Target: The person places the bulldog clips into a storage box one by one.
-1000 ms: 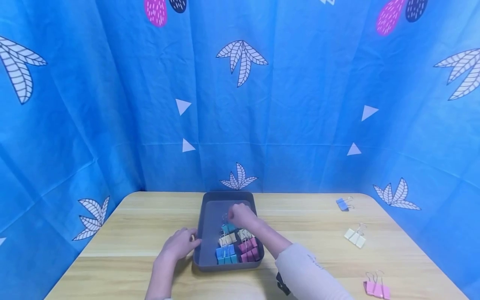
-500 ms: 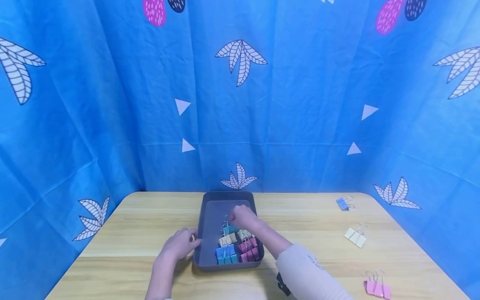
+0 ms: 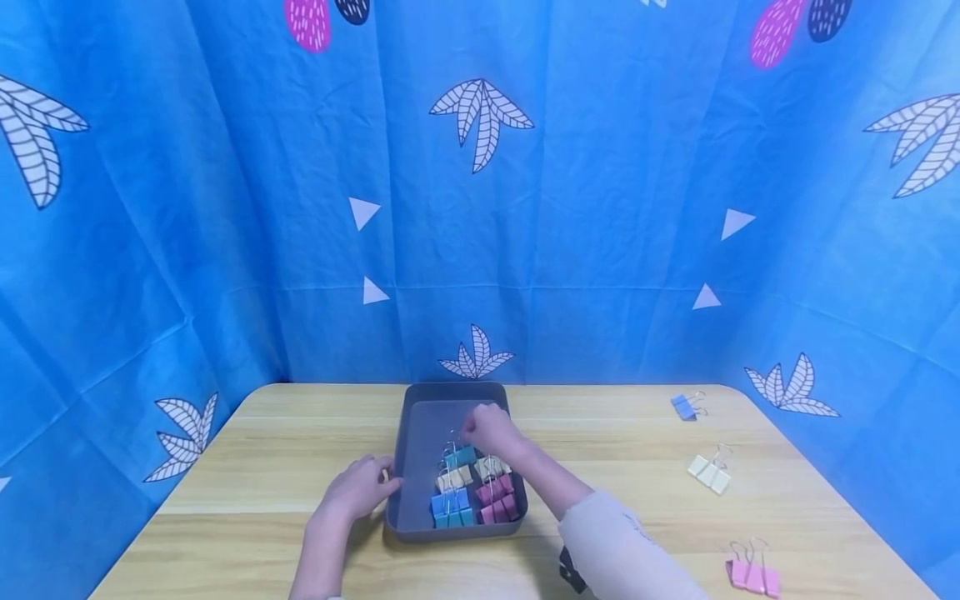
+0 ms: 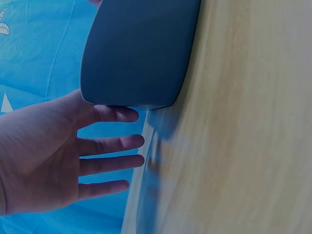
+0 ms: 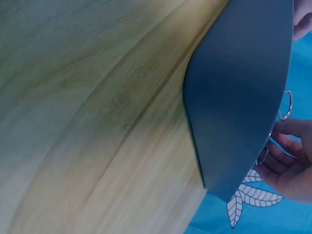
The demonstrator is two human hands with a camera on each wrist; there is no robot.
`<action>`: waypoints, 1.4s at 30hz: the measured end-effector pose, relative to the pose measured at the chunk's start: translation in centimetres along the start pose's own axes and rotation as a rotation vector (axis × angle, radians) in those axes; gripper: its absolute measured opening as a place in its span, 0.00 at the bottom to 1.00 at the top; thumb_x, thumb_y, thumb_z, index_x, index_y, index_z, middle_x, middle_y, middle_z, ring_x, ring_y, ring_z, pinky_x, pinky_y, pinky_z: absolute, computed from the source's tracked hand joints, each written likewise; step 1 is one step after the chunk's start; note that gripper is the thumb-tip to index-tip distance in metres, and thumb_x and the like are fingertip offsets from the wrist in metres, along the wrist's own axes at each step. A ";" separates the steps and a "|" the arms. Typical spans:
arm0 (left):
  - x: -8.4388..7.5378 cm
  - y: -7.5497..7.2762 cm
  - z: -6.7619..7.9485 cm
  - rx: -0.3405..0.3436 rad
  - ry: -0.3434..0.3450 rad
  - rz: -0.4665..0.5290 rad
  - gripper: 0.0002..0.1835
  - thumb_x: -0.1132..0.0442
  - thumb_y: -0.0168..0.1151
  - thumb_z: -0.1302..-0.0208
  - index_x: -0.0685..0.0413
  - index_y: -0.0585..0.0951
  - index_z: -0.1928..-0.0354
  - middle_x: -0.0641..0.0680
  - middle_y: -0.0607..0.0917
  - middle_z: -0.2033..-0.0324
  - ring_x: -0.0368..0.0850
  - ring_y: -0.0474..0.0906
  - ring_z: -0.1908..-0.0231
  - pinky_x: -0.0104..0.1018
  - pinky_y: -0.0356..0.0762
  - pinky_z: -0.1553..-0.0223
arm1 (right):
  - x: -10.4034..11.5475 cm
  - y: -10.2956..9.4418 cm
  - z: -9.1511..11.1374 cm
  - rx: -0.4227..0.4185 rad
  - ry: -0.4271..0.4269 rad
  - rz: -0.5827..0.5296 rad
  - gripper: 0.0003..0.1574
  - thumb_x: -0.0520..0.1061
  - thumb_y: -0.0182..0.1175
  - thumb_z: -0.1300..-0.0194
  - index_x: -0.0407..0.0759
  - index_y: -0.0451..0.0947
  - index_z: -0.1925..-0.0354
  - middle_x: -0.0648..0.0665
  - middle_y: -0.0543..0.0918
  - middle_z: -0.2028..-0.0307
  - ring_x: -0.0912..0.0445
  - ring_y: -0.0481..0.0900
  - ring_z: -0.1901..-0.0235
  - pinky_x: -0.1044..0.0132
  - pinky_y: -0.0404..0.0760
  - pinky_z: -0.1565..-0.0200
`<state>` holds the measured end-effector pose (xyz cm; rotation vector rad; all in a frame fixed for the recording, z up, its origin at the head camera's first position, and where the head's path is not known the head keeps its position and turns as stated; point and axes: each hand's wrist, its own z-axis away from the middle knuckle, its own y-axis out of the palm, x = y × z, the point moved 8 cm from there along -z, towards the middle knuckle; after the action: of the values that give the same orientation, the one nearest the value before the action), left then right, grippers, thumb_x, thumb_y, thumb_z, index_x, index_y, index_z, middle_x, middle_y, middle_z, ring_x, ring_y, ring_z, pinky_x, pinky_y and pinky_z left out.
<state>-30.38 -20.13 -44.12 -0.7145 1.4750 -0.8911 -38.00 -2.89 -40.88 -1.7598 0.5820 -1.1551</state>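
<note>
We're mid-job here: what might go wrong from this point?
The right hand is close beside the far teal clip, so its fingers might snag that clip's wire handles and knock it askew. The left hand is against the left side of the tray; an uneven push could slide it. The loose blue clip lies near the far right corner of the table, so a clumsy grab might send it over the edge.
</note>
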 end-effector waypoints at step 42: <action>0.3 0.0 0.0 -0.003 -0.031 0.023 0.21 0.58 0.61 0.42 0.64 0.77 0.49 0.50 0.76 0.71 0.43 0.71 0.72 0.38 0.72 0.74 | -5.9 -10.4 9.7 -0.312 0.078 -0.231 0.03 0.38 0.61 0.42 0.41 0.81 0.71 0.48 0.82 0.71 0.52 0.80 0.68 0.57 0.79 0.62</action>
<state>-30.42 -20.40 -44.30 -0.7095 1.4545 -0.8567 -32.96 10.71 -35.75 -2.0977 0.6451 -1.3532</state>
